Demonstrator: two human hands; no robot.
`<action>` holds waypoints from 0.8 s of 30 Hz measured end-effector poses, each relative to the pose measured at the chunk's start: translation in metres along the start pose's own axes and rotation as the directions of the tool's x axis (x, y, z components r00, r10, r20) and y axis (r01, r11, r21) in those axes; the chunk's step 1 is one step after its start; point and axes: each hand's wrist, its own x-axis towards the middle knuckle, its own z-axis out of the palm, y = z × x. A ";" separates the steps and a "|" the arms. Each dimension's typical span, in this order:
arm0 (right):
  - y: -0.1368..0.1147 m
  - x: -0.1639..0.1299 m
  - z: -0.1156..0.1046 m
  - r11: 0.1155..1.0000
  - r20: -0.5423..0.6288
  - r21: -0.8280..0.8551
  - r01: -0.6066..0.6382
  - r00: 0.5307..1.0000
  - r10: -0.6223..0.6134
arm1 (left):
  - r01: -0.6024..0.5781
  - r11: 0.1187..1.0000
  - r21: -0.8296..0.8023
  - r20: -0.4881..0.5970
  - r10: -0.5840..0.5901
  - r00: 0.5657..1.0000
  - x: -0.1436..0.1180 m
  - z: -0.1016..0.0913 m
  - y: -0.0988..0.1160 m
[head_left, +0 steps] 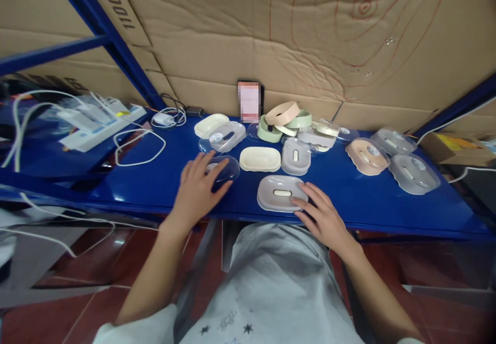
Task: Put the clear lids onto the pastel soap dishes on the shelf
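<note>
My left hand (197, 186) has its fingers spread over a clear plastic lid (230, 170), which it partly covers. I cannot tell whether the fingers touch it. My right hand (321, 214) lies at the right end of a grey soap dish (270, 189) near the table's front edge. Its fingers are stretched apart, with the fingertips on the dish. Behind that dish are a cream oval dish (260, 158) and another grey soap dish (303, 164). A grey piece (235, 133), a clear lid (211, 141) and a cream dish (211, 123) overlap beyond my left hand.
Green and peach rings (284, 114) are piled at the back of the blue table (163, 191). Lidded soap dishes (366, 155) stand at the right. A phone (250, 101) leans against the cardboard. White cables (139, 163) and a power strip (103, 132) are at the left.
</note>
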 end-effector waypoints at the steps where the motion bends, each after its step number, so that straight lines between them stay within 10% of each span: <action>1: 0.000 0.000 0.000 1.000 -0.006 -0.001 -0.009 1.000 0.009 | 0.046 0.999 -0.008 0.028 -0.046 0.999 -0.004 -0.005 -0.015; 5: -0.004 0.000 0.002 0.997 0.031 0.027 -0.078 0.997 0.077 | 0.088 0.970 -0.224 0.010 -0.088 0.996 -0.018 -0.020 -0.017; 14: -0.008 -0.002 0.003 0.987 -0.015 0.064 -0.150 0.988 0.151 | -0.295 0.885 -0.361 -0.079 0.286 0.955 0.008 0.024 0.104; 24: 0.000 -0.002 0.006 0.999 -0.055 0.002 -0.054 0.997 0.054 | -0.385 0.884 -0.264 0.037 0.408 0.912 0.002 0.029 0.096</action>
